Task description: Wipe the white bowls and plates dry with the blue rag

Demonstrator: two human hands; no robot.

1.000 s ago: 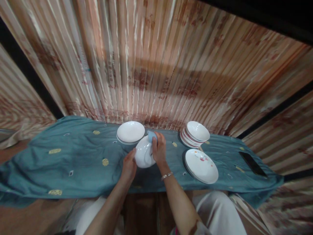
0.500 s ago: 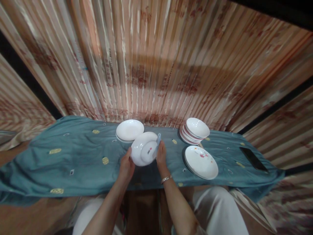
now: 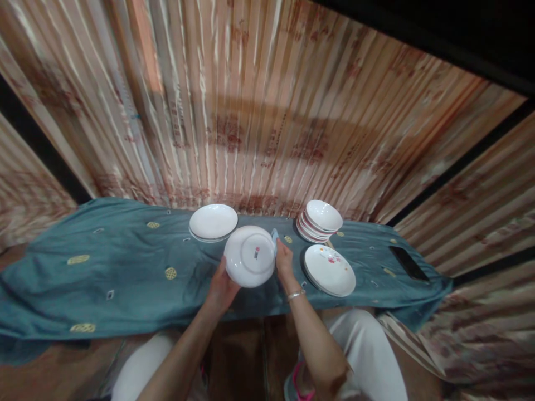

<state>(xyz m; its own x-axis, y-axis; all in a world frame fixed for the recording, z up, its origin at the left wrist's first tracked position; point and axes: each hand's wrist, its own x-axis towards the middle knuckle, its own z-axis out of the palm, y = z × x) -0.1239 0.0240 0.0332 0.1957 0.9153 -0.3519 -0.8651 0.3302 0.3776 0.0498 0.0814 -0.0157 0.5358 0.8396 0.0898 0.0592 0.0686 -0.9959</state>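
Note:
A white plate (image 3: 238,267) is held tilted over the table, its underside with foot ring and small red mark turned toward me. My left hand (image 3: 223,285) grips its left rim. At the right rim, my right hand (image 3: 285,262), with a bracelet at the wrist, is closed on a light blue cloth (image 3: 275,234) pressed to the edge; its fingers are partly hidden. Just behind the held plate lie white plates (image 3: 213,221), stacked. To the right are oval plates with a flower print (image 3: 330,271) and, farther back, a stack of white bowls (image 3: 320,221).
A green patterned cloth (image 3: 137,262) covers the long, narrow table. Toward its right end lies a dark phone-like slab (image 3: 408,263). A pleated curtain (image 3: 234,111) hangs right behind the table, with dark frame bars at both sides. My knees are below the front edge.
The plate has turned a little in my hands, and its underside faces me more squarely. My right hand and the cloth have shifted along the right rim. The view has also moved slightly.

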